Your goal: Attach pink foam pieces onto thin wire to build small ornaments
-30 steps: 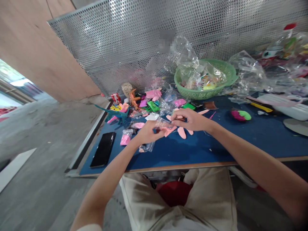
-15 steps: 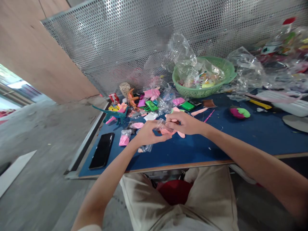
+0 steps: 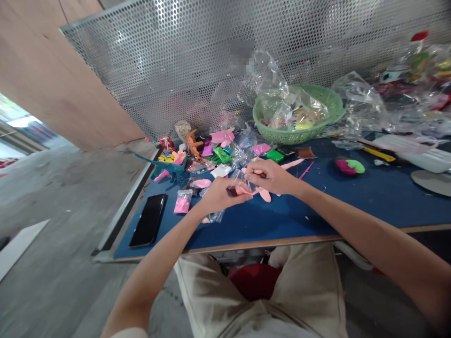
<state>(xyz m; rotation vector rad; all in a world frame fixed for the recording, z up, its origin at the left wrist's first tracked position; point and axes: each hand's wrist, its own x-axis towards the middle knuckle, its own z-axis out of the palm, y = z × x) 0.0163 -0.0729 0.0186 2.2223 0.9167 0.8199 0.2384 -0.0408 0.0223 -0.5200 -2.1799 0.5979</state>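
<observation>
Two bare hands: both working close together above the table's middle, fingertips almost meeting.
Left hand (image 3: 221, 195): partly closing, thumb below and fingers curving above; it is gripping a salmon-pink soft clay piece (image 3: 243, 189) at its near end.
Right hand (image 3: 273, 176): curling nearly closed; its fingertips are pinching a crinkled clear plastic bag (image 3: 238, 175) just above the clay.
Clay position: hanging between the hands, over the blue flat-topped table (image 3: 253, 230); part of it is hiding behind the left fingers, and how far it is sitting inside the bag cannot be told.
Pink parts: a pale pink flat petal-shaped piece (image 3: 265, 195) is lying just below the right hand; a long pale pink tapering strip (image 3: 293, 164) is pointing away beyond the knuckles.
Stick: a thin magenta stick (image 3: 306, 170) is lying beside the strip.
Left of hands: a small clear packet of bright pink clay (image 3: 182, 204) is lying near a black glossy phone (image 3: 148, 219); a teal long-tailed animal figure (image 3: 172, 169) is standing farther back.
Behind hands: a pale green round plastic basket (image 3: 337, 112) is holding clear bags with colourful contents.
Right of hands: a magenta-and-lime-green rounded lump (image 3: 348, 166) is resting well apart, nearer a yellow-and-black cutter (image 3: 379, 154).
</observation>
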